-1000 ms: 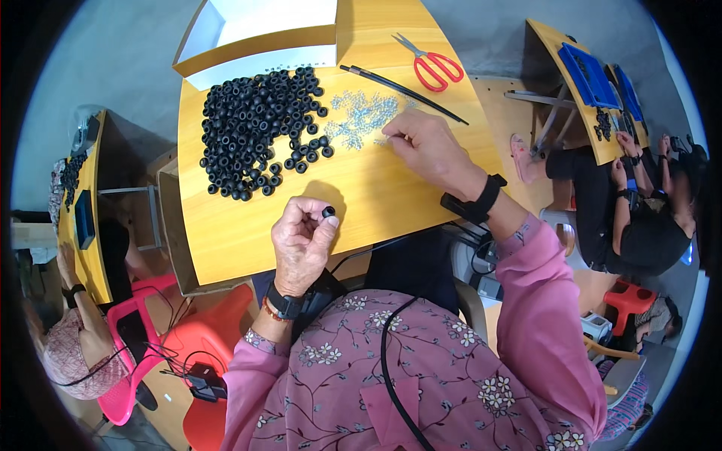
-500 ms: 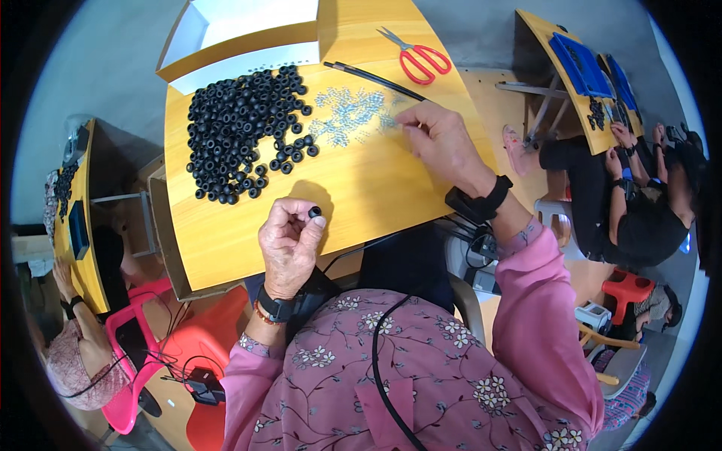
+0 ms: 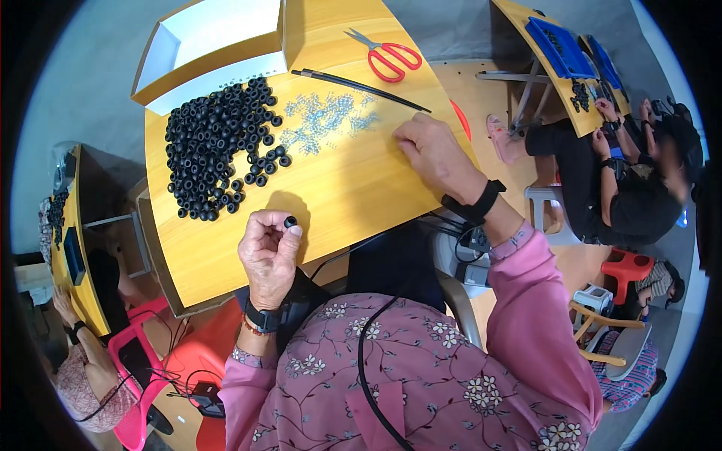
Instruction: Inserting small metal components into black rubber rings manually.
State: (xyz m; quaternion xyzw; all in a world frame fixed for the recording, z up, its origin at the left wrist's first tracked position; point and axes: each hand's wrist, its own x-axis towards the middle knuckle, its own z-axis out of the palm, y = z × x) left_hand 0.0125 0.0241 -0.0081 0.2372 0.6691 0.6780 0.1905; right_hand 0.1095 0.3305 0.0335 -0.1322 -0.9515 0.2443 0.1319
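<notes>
My left hand is raised over the near edge of the wooden table and pinches one small black rubber ring between thumb and fingers. My right hand rests on the table at the right, fingertips pointing toward a scatter of tiny pale metal parts; I cannot see if it holds one. A heap of several black rubber rings lies to the left of those parts.
An open white cardboard box stands at the table's far left. Red-handled scissors and a thin black rod lie at the far edge. Other people work at tables to the right and left. A black cable hangs down my chest.
My left hand with the ring has drawn a little nearer to me. My right hand stays near the metal parts. The view has shifted slightly.
</notes>
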